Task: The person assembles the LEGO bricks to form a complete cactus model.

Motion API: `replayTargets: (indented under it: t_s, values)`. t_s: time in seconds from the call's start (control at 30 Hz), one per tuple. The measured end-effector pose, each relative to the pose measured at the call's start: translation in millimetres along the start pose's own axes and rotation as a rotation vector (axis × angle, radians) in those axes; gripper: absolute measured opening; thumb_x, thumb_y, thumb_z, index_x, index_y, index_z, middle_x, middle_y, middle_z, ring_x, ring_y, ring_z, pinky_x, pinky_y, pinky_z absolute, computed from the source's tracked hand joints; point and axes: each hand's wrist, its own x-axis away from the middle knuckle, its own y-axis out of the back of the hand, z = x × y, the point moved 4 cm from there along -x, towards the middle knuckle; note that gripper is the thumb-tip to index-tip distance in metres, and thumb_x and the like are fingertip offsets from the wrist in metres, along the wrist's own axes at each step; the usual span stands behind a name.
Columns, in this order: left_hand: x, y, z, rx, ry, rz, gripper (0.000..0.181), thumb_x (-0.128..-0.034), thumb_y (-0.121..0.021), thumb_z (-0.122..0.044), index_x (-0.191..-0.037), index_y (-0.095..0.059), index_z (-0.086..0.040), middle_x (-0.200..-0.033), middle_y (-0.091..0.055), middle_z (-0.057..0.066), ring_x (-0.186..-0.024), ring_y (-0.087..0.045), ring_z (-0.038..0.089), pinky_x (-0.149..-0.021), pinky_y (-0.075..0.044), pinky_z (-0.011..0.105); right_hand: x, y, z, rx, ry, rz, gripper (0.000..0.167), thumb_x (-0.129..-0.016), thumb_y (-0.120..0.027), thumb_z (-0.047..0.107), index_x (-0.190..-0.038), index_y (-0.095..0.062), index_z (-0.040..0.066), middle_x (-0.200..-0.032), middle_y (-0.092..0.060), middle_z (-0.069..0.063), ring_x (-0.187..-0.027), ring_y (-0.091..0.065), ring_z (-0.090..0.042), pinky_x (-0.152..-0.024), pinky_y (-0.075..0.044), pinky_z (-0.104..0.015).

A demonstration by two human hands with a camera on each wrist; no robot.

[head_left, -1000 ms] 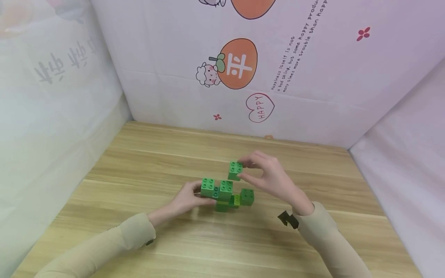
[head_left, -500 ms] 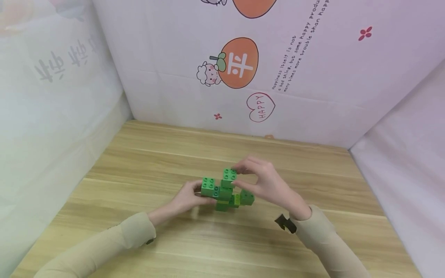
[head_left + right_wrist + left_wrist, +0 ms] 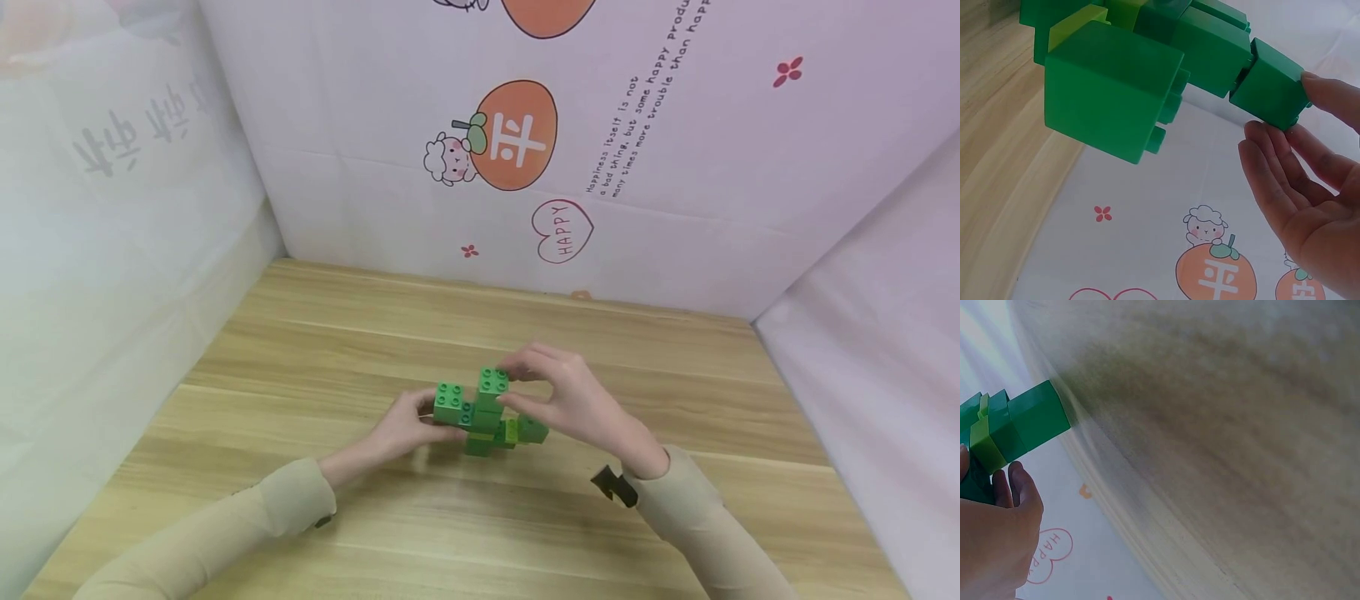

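Note:
A structure of joined toy building blocks [image 3: 480,446], mostly green with some yellow-green pieces, is near the middle of the wooden table in the head view. My left hand [image 3: 405,421] grips it from the left, and the left wrist view shows the fingers at its dark green underside. Between thumb and fingertips, my right hand [image 3: 566,396] pinches a square green block [image 3: 492,381] with studs on top. The right wrist view has this block [image 3: 1269,84] against the studs of a column, slightly tilted, with a thin gap showing. Another green block [image 3: 1110,94] juts from the structure nearby.
Wood-grain table [image 3: 390,533] lies under both hands. A white printed sheet [image 3: 360,208] stands behind it, with white cloth walls at left and right. A dark object [image 3: 615,486] hangs at the right sleeve.
My right hand has moved left and slightly down with the square block, bringing it from beside the structure onto the middle column. The left hand has stayed in place.

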Motion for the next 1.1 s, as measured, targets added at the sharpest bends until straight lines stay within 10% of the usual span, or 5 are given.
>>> replayTargets:
  t_s: [1.1]
  values:
    - [-1.6,0.3,2.1,-0.008,-0.007,0.005,0.054,-0.0791,-0.082,-0.018,-0.128,-0.062,-0.006,-0.124,-0.069,0.015,-0.114,-0.067,0.03,-0.103,-0.054,0.044,-5.9,-0.2,4.1,0.008,-0.064,0.082,0.025,-0.078,-0.083,0.008,-0.099,-0.069,0.007,-0.095,-0.072,-0.001,-0.088,-0.071,-0.012,-0.081,-0.062,-0.022]
